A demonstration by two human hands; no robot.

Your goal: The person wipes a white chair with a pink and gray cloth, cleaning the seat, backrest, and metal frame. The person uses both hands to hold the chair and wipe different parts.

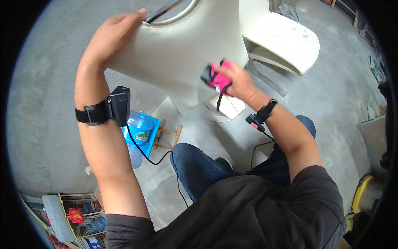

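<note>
In front of me is a white chair (183,53) with a smooth, leather-like surface and a rounded cutout at its top. My left hand (113,37) grips its upper left edge beside the cutout, thumb on the rim and the other fingers largely hidden. A dark metal bar (163,12) crosses the cutout close to that thumb. In my right hand (241,82) is a pink and black cloth item (217,77) with a hanging black strap. It is blurred, lies over the lower right part of the chair surface, and whether it touches there I cannot tell.
Another white chair (286,40) with marks on its seat stands behind at right. Left of my knees, a large clear plastic bottle (140,127) lies by a blue-topped wooden stool (168,135). Lower left is a rack of supplies (84,214); cables hang from both forearm devices.
</note>
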